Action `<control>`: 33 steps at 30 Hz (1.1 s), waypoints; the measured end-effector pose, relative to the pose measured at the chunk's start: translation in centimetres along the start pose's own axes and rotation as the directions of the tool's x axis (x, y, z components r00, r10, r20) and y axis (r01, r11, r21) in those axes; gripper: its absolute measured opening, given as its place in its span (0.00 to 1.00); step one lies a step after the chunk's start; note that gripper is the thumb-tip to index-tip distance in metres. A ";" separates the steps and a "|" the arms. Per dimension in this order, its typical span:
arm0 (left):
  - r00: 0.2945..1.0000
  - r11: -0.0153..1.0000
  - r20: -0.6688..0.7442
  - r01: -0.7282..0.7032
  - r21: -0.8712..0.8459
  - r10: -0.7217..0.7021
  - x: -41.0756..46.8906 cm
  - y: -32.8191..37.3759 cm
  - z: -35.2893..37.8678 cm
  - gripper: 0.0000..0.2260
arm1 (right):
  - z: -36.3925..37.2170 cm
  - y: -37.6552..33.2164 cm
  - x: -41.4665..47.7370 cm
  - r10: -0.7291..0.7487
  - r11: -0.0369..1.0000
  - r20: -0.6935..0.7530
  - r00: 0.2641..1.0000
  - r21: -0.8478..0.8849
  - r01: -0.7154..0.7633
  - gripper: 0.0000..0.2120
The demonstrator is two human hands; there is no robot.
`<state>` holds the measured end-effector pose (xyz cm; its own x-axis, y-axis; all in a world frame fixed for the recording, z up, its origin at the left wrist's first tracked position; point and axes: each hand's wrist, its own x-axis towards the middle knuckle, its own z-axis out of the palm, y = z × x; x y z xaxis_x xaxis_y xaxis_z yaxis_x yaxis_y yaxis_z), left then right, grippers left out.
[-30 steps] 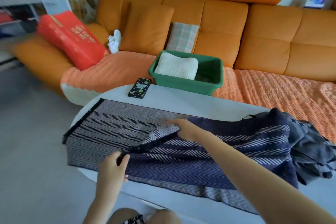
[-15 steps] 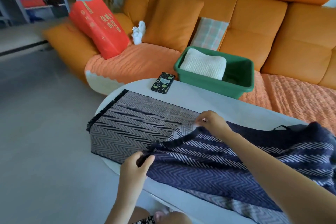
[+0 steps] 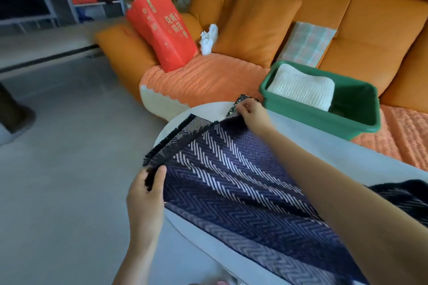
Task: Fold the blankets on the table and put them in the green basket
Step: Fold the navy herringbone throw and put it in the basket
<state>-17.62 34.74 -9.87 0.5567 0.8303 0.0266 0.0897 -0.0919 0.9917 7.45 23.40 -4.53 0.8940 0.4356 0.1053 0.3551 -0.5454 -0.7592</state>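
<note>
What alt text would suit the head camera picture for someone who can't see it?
The left hand and right hand each pinch a fringed corner of the navy herringbone blanket spread on a white table. Beyond, by an orange sofa, a green basket holds a folded white blanket.

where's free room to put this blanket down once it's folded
Free: right half of the green basket, beside the white folded blanket; the bare table strip between the herringbone blanket and the basket. Crowded: the table's far end, where the phone sits by the right hand.
</note>
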 end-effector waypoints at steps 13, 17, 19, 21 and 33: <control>0.977 0.974 0.132 0.143 0.175 -0.167 1.9 -3.5 -2.7 0.04 | 4.1 3.8 1.6 0.122 0.986 0.429 0.895 -0.156 -0.059 0.18; 0.978 0.985 0.146 0.134 0.105 -0.149 2.9 -3.6 -3.0 0.04 | 5.7 3.2 2.7 0.144 0.988 0.363 0.920 -0.107 -0.113 0.13; 0.979 0.989 0.143 0.138 0.053 -0.144 3.0 -3.6 -3.0 0.04 | 6.3 2.7 3.3 0.113 0.993 0.269 0.956 0.006 -0.119 0.02; 0.986 0.990 0.094 0.140 -0.004 -0.139 3.4 -3.5 -3.2 0.03 | 6.7 1.9 4.1 0.046 0.994 0.129 0.991 0.088 -0.058 0.11; 0.970 0.970 -0.040 0.241 -0.019 -0.242 7.3 -7.1 -3.6 0.04 | 11.9 1.9 7.9 0.024 0.998 0.075 0.997 -0.052 -0.020 0.13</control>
<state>-17.16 43.40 -16.26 0.4847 0.8494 -0.2088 0.2052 0.1216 0.9711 11.98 34.31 -12.81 0.8790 0.4752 0.0386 0.3511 -0.5903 -0.7268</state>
